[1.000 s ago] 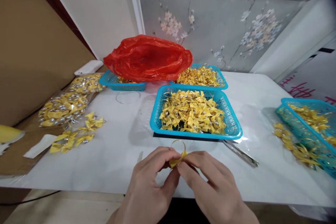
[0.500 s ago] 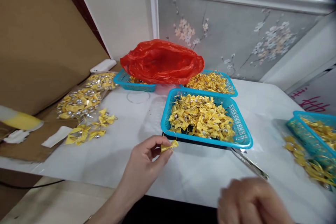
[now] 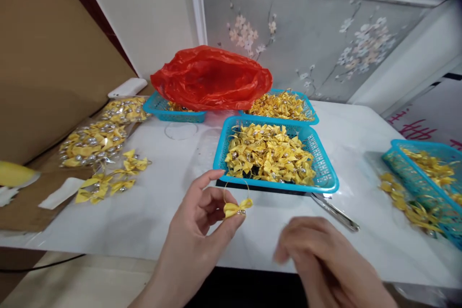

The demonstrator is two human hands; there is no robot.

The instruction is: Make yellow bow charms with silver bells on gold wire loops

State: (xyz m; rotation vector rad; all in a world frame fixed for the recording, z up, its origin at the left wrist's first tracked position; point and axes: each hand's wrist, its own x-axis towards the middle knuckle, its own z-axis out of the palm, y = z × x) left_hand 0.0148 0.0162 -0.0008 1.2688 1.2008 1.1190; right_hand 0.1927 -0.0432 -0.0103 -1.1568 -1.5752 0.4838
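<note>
Between the thumb and fingers of my left hand point(image 3: 205, 224) is a small yellow ribbon bow point(image 3: 234, 208) with silvery beads and a thin elastic loop rising from it. My left index finger is raised off the bow. To the right, my right hand point(image 3: 321, 250) hovers over the table's front edge, its fingers curled and smeared by motion, so I cannot see whether anything is in them. Just beyond both hands stands a blue plastic basket point(image 3: 327, 186) heaped with more yellow bows point(image 3: 270, 154).
Tweezers point(image 3: 335, 211) lie by the basket's right front corner. A red plastic bag point(image 3: 212, 79) rests over baskets at the back. Bagged bows point(image 3: 94, 142) and loose bows point(image 3: 96, 187) lie left. Another blue basket point(image 3: 415, 192) stands right, with yellow pieces point(image 3: 407, 202) beside it.
My right hand has moved up and left, closer to my left hand. The left index finger has lifted, showing more of the bow. The whole view has shifted slightly.
</note>
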